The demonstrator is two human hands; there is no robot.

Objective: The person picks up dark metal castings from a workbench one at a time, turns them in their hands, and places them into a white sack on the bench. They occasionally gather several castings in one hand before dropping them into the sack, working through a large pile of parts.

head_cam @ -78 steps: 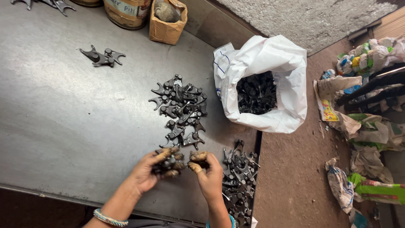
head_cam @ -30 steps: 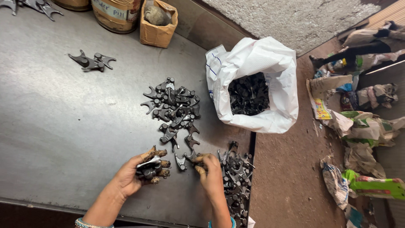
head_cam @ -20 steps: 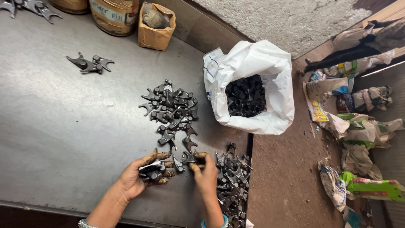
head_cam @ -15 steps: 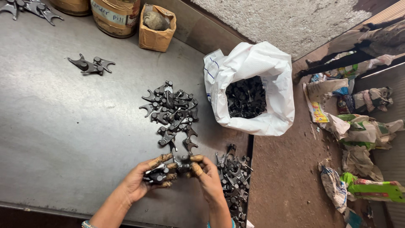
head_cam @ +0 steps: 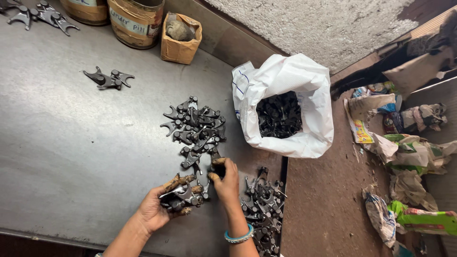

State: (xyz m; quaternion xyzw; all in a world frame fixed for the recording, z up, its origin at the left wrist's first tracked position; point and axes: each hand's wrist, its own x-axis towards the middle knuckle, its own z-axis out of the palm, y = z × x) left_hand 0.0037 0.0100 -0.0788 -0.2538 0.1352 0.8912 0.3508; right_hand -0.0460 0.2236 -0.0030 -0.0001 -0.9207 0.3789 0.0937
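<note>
My left hand [head_cam: 159, 207] grips a bunch of dark metal fork-shaped parts [head_cam: 183, 195] just above the steel table [head_cam: 71, 143]. My right hand [head_cam: 226, 178] pinches one dark part at the near end of a loose pile of the same parts [head_cam: 195, 131] in the middle of the table. A second pile of parts [head_cam: 262, 209] lies by my right wrist at the table's right edge.
An open white sack [head_cam: 290, 81] full of dark parts stands at the table's right end. A small cardboard box [head_cam: 181, 38] and two tins [head_cam: 135, 19] sit at the back. Two stray parts [head_cam: 107, 78] lie at the left. Bags and papers [head_cam: 404, 157] litter the floor.
My right hand has gone from the right-hand pile up to the near end of the middle pile. My left hand still holds its bunch. The camera has shifted slightly.
</note>
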